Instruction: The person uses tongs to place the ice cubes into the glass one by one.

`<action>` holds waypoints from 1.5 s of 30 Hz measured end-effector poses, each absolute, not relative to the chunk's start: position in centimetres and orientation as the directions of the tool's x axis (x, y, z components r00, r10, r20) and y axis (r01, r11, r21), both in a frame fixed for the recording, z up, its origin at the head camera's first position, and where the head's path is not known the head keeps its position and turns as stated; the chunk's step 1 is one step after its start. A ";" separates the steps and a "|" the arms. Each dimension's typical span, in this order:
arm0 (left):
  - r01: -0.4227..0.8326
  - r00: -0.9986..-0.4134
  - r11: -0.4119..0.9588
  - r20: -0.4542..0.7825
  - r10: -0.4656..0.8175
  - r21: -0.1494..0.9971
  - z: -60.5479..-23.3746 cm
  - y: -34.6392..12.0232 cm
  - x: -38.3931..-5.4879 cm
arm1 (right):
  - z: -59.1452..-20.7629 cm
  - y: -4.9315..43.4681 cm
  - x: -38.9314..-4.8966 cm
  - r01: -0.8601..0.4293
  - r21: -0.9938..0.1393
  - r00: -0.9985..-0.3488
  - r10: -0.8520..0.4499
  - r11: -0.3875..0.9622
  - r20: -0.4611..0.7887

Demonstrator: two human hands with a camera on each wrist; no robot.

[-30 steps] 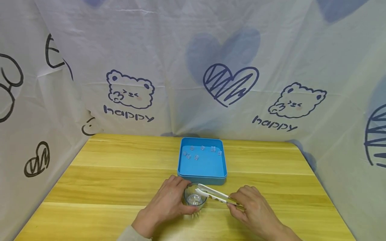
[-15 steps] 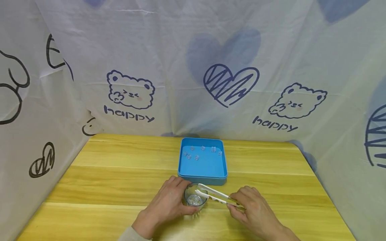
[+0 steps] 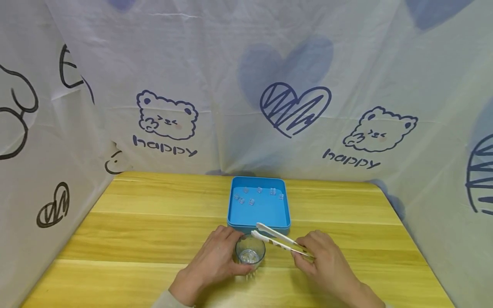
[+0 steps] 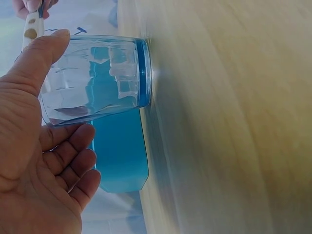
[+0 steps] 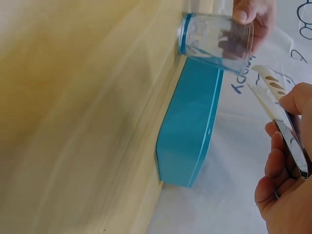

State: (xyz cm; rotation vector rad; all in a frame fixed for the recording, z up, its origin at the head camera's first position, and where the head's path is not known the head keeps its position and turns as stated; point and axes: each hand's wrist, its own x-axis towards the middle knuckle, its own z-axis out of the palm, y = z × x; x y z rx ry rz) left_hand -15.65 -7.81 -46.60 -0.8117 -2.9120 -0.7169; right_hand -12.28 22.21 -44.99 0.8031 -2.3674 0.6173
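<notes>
Tongs [image 3: 274, 243], their pale tips apart, extend near the rim of a glass [image 3: 250, 254]; the fingers of the right hand [image 3: 327, 263] pinch the handles. The left hand [image 3: 215, 256] grips the glass between thumb and fingers, upright on the desk [image 3: 154, 239]. Just behind it, a blue box [image 3: 265, 217] holds several small clear pieces [image 3: 251, 202].

Printed cloth [image 3: 231, 68] around a wood-grain table [image 3: 146, 239] makes this a makeshift booth.
</notes>
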 end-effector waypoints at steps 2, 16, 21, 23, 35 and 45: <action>0.498 -0.862 0.756 0.150 0.483 0.425 -46.6 -7.8 -15.7 | -44.8 22.1 -12.8 -0.642 -0.253 -0.680 -0.384 0.724 0.625; 0.498 -0.859 0.756 0.127 0.495 0.425 -46.6 -8.0 -15.7 | -43.8 20.8 -16.6 -0.492 -0.314 -0.797 -0.275 0.812 0.538; 0.502 -0.858 0.749 0.140 0.495 0.433 -46.8 -7.9 -15.6 | -43.6 19.9 -18.1 -0.458 -0.315 -0.820 -0.258 0.832 0.511; 0.505 -0.857 0.746 0.146 0.495 0.434 -46.9 -7.8 -15.6 | -43.6 19.7 -18.8 -0.457 -0.310 -0.819 -0.258 0.834 0.512; 0.492 -0.863 0.751 0.134 0.487 0.440 -47.1 -7.8 -15.6 | -44.6 18.9 -21.4 -0.426 -0.268 -0.838 -0.266 0.864 0.476; 0.492 -0.863 0.753 0.136 0.486 0.437 -47.2 -7.9 -15.7 | -45.4 18.5 -22.6 -0.337 -0.269 -0.909 -0.238 0.902 0.341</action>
